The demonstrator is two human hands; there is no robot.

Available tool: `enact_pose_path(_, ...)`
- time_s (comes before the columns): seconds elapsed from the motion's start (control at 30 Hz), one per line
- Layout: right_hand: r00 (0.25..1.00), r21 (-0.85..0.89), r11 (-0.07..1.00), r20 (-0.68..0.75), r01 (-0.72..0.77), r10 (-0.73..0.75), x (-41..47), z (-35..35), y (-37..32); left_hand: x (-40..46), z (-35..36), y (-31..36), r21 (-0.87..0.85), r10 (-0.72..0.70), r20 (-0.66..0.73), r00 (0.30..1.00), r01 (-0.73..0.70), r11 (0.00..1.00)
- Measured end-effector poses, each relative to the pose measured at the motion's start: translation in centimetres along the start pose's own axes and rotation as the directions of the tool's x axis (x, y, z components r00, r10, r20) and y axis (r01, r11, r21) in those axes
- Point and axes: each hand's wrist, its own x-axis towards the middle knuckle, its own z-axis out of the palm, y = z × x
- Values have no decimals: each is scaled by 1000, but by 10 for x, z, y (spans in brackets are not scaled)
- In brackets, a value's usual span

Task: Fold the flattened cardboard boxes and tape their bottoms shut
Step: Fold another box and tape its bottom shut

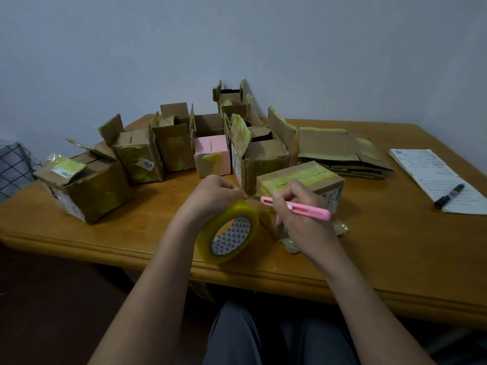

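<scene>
A small cardboard box (pixel 313 177) stands upside down near the table's front edge, with a yellowish tape strip across its upper face. My left hand (pixel 213 196) grips a roll of clear yellow tape (pixel 229 230) just left of the box, and a short stretch of tape runs from the roll to the box's front side. My right hand (pixel 297 212) holds a pink utility knife (pixel 303 208) whose tip points left at that stretch of tape. A stack of flattened boxes (pixel 340 154) lies behind and to the right.
Several folded boxes with open flaps, one of them pink (pixel 210 154), stand in a row across the back and left of the wooden table (pixel 131 233). A sheet of paper (pixel 434 177) with a black marker (pixel 449 196) lies at the right. My legs are below the table's edge.
</scene>
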Motion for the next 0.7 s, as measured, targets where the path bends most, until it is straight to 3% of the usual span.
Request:
enact_pose_path(0.13, 997, -10, 999, 58, -51, 51, -1, -2, 1, -1, -3, -3, -11, -3, -1, 1000, 3, 1000)
enact_pose_path(0.3, 981, 215, 976, -177, -34, 74, 5, -6, 5, -3, -5, -8, -42, 12, -14, 1000, -12, 999)
enact_pose_path(0.37, 975, 268, 963, -204, -33, 90, 7, -3, 4, -3, -4, -7, -42, 17, -19, 1000, -18, 999)
enact_pose_path(0.43, 984, 235, 970, -153, -56, 94, 7, 2, 0, -3, -4, -7, -47, 21, -20, 1000, -22, 999)
enact_pose_path(0.6, 996, -68, 994, 19, -88, 90, 7, 12, -2, -5, -4, -11, -68, 48, -50, 998, -51, 996)
enact_pose_path(0.7, 995, 24, 995, -6, -99, 99, 5, 9, -1, -7, -5, -16, -114, 43, -77, 996, -52, 992)
